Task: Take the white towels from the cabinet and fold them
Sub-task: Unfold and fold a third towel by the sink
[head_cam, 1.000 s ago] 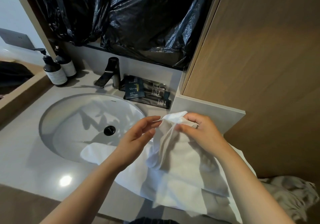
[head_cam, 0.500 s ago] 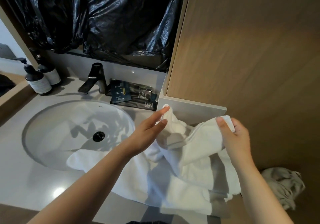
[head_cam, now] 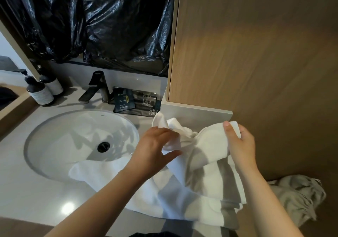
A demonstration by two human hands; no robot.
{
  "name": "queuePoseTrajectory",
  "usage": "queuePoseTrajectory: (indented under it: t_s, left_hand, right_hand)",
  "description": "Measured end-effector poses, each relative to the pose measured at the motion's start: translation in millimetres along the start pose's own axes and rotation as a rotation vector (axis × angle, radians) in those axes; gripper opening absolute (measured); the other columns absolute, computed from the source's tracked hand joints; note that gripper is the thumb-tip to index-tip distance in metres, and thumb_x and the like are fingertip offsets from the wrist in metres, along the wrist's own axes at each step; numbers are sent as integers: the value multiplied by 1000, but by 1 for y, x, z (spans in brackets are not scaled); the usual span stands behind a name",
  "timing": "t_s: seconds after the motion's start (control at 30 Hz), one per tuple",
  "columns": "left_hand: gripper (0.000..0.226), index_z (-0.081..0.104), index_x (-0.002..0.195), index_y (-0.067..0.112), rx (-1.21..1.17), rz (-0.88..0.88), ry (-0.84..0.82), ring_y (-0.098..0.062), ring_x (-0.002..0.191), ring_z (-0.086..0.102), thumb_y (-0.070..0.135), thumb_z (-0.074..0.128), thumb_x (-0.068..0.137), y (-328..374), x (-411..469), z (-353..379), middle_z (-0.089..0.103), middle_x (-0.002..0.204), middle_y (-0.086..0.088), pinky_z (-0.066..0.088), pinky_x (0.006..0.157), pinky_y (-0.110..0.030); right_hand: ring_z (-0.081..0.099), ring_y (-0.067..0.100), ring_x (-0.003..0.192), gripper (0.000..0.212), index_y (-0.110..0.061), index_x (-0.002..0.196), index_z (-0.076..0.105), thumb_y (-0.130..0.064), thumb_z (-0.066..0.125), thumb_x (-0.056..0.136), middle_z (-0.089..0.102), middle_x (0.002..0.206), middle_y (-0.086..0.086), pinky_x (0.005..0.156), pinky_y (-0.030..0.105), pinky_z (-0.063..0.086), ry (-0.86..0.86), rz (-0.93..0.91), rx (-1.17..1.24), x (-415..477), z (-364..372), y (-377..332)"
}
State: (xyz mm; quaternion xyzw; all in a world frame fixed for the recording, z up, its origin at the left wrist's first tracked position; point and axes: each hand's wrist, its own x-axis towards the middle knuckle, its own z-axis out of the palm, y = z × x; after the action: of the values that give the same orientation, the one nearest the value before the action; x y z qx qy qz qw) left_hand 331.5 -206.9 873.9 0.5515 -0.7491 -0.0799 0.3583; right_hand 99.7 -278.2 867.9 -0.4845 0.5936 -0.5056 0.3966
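The right hand (head_cam: 241,141) pinches one upper corner of the white towel (head_cam: 201,172), thumb in front and fingers behind, holding it up just in front of the wooden cabinet side (head_cam: 256,53). The left hand (head_cam: 157,145) curls round a bunched part of the same edge, fingers over the cloth and thumb under it, with a loose corner poking up just beyond its knuckles. The towel's upper edge runs left to right between the hands and sags in folds nearer the left one. The rest hangs toward the person over the counter (head_cam: 36,191), one end trailing left onto the rim of the sink (head_cam: 82,138). Squaring that edge likely falls to the left hand, which is the nearer to the stray corner.
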Motion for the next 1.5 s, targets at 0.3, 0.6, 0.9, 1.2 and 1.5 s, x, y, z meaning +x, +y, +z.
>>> queuePoseTrajectory:
  t_s: [0.3, 0.6, 0.9, 1.2, 1.5]
  left_hand:
    - [30, 65, 75, 17, -157, -238, -71, -13, 68, 58, 37, 49, 93, -3, -18, -24, 62, 69, 4, 47, 61, -30]
    - [51, 67, 99, 31, -170, -541, -347, 0, 87, 62, 73, 47, 79, -27, -72, -52, 68, 91, 12, 50, 77, -20]
    - [17, 67, 87, 36, -226, -701, -449, 8, 92, 58, 51, 66, 79, -48, -108, -51, 64, 95, 25, 45, 71, -14]
    - [65, 71, 82, 24, -393, -838, -260, -2, 107, 55, 82, 60, 57, -64, -68, -33, 57, 114, 17, 41, 86, -19]
    - [49, 69, 80, -3, -639, -827, -134, -13, 67, 53, 46, 70, 81, -64, -30, -24, 57, 68, -6, 39, 66, -28]
  right_hand:
    - [54, 4, 64, 17, -17, 82, 67, -31, 66, 92, 64, 69, -10, 59, 22, 42, -181, -135, 21, 5, 6, -15]
    - [40, 3, 55, 37, -20, 70, 54, -54, 62, 82, 45, 58, -9, 54, 17, 29, -590, -477, -202, -15, 110, -37]
    - [50, 4, 58, 41, -28, 66, 56, -62, 52, 89, 58, 60, -15, 61, 26, 40, -721, -461, -470, -18, 135, -14]
    - [50, 13, 71, 25, -24, 80, 56, -39, 52, 99, 54, 69, -12, 69, 29, 30, -709, -517, -650, -33, 83, 13]
    - [54, 19, 95, 18, -11, 94, 63, -27, 56, 96, 64, 100, -1, 86, 33, 41, -628, -566, -640, -40, 96, 17]
